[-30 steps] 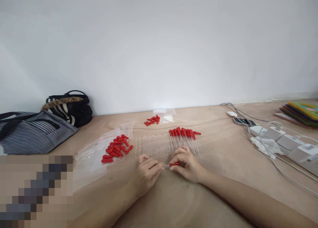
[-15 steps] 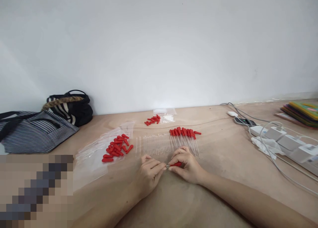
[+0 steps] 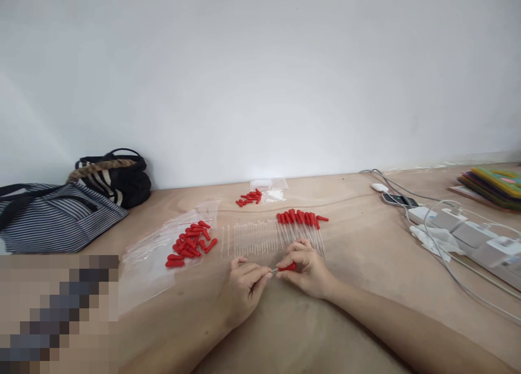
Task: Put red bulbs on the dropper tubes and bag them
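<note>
- Under it all lies the bench (image 3: 366,330).
- The left hand (image 3: 248,285) pinches a clear tube (image 3: 274,271).
- The right hand (image 3: 304,268) pinches a red bulb (image 3: 288,267).
- The tube lies between them, nearly side to side.
- The bulb is just right; I can't tell if they touch.

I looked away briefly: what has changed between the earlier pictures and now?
The left hand has shifted slightly right, toward the right hand, so a little less of the clear tube shows between them. Nothing was taken up or let go; the right fingers still pinch the red bulb. The loose bulbs stayed put.
</note>
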`<state>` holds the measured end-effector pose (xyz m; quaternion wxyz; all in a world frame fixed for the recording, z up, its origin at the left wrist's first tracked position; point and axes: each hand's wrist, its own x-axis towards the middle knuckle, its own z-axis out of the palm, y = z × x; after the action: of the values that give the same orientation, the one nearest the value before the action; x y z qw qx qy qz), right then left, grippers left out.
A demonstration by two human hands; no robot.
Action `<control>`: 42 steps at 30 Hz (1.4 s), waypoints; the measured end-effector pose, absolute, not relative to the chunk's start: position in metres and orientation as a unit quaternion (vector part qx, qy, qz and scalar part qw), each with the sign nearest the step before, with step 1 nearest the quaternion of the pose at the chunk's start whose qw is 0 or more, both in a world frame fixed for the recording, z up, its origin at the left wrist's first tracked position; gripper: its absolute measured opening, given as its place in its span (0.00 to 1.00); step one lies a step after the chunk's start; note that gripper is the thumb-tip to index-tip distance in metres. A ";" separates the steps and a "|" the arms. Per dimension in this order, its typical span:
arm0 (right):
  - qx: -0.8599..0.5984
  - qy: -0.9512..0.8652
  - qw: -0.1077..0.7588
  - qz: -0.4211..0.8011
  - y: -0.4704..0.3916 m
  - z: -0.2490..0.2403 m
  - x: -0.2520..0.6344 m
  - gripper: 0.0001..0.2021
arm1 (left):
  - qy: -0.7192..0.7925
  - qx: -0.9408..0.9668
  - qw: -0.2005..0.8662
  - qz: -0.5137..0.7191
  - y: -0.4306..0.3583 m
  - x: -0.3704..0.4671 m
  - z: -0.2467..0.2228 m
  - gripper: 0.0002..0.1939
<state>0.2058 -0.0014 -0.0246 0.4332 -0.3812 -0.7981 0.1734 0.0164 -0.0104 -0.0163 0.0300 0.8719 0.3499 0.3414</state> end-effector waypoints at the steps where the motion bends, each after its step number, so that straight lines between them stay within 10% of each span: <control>1: -0.380 -0.799 0.432 0.171 -0.002 -0.025 0.205 0.08 | 0.350 0.872 0.029 0.340 -0.010 0.016 -0.017 0.11; 21: -0.421 -0.774 0.428 0.201 -0.006 -0.020 0.204 0.08 | 0.363 0.865 0.078 0.339 -0.010 0.016 -0.015 0.12; 32: -0.411 -0.533 0.554 0.490 0.018 0.008 0.218 0.21 | 0.383 0.852 0.086 0.346 -0.006 0.009 -0.005 0.11; 42: -0.711 -0.541 0.317 0.318 0.078 -0.006 0.325 0.19 | 0.649 0.716 -0.096 0.238 0.040 -0.038 0.005 0.07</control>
<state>0.3247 0.0781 -0.0060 0.3174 -0.7105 -0.5413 0.3184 -0.0381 0.0397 0.0045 -0.0955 0.7164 0.6487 0.2384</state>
